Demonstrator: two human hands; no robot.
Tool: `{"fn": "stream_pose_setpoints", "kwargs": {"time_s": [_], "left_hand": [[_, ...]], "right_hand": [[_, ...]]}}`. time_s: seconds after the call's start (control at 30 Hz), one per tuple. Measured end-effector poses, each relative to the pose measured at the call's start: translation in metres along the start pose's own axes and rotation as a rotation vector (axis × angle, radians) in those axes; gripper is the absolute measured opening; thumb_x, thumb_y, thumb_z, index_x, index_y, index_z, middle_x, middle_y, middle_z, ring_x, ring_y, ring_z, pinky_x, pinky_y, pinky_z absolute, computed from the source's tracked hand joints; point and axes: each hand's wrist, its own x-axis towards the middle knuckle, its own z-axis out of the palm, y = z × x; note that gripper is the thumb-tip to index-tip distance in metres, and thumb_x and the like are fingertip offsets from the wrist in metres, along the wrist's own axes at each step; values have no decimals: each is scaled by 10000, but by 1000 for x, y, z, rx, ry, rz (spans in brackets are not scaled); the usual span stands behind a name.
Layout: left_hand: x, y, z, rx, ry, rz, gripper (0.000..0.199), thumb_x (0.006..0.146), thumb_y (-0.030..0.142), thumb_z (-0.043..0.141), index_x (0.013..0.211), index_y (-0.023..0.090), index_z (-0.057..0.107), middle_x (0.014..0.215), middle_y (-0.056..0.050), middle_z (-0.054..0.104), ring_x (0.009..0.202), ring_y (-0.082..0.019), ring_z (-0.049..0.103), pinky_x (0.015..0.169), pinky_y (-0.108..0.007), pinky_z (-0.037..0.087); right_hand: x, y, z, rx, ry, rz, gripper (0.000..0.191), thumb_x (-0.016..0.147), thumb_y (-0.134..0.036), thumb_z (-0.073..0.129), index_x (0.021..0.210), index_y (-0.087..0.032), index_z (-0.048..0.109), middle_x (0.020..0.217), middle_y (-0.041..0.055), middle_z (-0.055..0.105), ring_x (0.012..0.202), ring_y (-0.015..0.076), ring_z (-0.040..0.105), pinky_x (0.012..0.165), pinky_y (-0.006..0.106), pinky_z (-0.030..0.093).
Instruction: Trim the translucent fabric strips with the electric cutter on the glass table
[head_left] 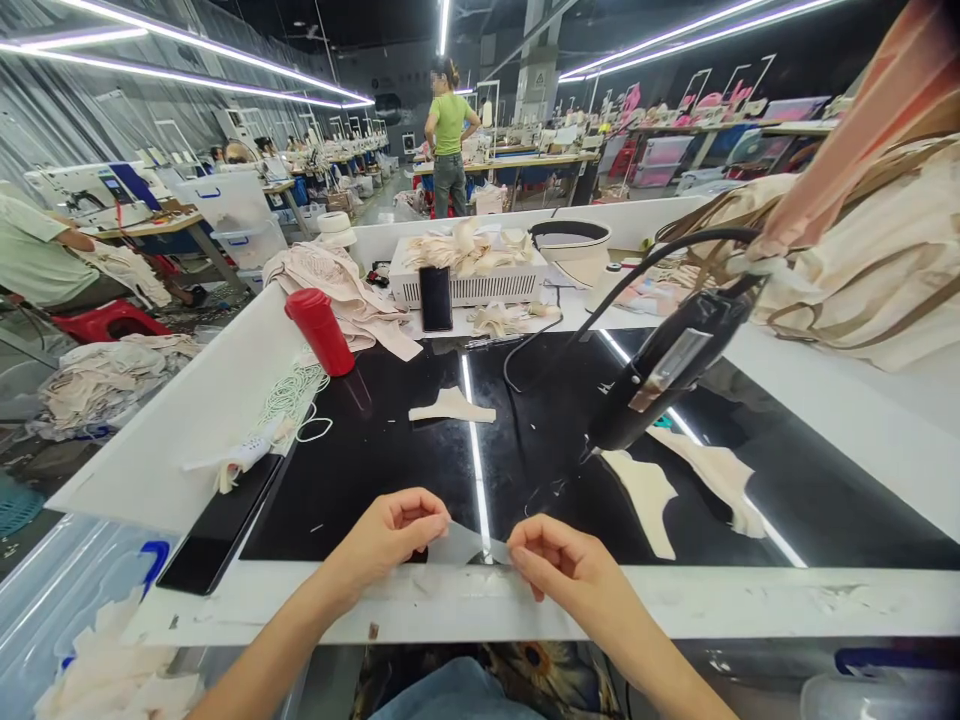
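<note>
Between my two hands a thin translucent sheet is stretched above the front edge of the black tabletop. My left hand pinches its left end, and my right hand pinches the right end. A cream fabric piece lies flat beyond my hands. Two more cream pieces lie to the right, the nearer one just below the tip of a black handheld tool that hangs from pink cloth.
A red cup stands at the back left, near pale green cord. A phone leans on a white box. A dark slab lies at the left edge. People are farther off.
</note>
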Motion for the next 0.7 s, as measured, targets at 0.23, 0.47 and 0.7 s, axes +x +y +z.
{"fn": "stream_pose_setpoints", "kwargs": {"time_s": [0.23, 0.47, 0.7], "left_hand": [[6, -2, -3, -4, 13, -27, 244, 818, 405, 682, 829, 175, 599, 634, 74, 399, 539, -69, 263, 474, -204, 171], [7, 2, 1, 51, -22, 52, 299, 883, 451, 664, 917, 154, 651, 590, 49, 512, 485, -69, 361, 443, -193, 222], [-1, 13, 12, -112, -245, 272, 201, 914, 344, 667, 869, 149, 647, 868, -76, 711, 797, -166, 633, 724, -275, 490]], "right_hand": [[-3, -6, 5, -75, 9, -67, 145, 835, -319, 629, 775, -191, 654, 654, -23, 536, 613, 125, 483, 587, 237, 401], [-10, -15, 1, -154, -114, -166, 138, 875, -285, 619, 789, -195, 679, 784, 19, 656, 744, 159, 588, 693, 251, 453], [-6, -15, -3, -49, -30, -263, 285, 1039, -427, 416, 1110, -261, 637, 1126, 45, 665, 1054, 191, 606, 935, 297, 465]]}}
